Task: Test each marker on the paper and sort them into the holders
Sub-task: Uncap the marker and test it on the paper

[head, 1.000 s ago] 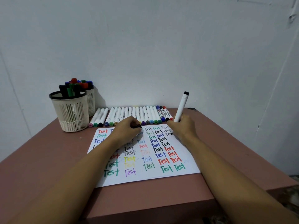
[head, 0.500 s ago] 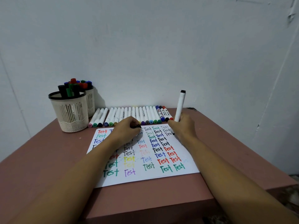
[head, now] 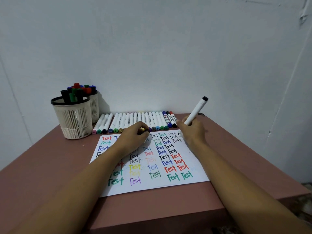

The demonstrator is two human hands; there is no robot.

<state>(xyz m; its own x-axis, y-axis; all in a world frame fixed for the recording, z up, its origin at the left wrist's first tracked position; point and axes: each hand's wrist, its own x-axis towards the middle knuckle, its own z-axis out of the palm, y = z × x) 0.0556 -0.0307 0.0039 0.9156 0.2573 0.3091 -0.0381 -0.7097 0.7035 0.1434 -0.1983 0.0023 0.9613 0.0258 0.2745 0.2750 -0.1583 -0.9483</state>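
Marker tip down at the paper's upper right corner, right hand gripping it.

At the left of the frame two holders [head: 72, 119] stood on the brown table [head: 42, 174], both stocked with capped markers. Right of them, a row of white markers [head: 135, 121] lay side by side along the wall, just above the paper [head: 152, 184], which was covered in coloured "Test" words. Near centre, the left hand [head: 135, 135] rested curled on the paper's upper edge, fingers closed around a small dark cap [head: 143, 130]. Further right, the right hand [head: 192, 130] gripped a white marker [head: 196, 110], its barrel tilted toward the upper right, its black tip touching the paper beside the topmost words.
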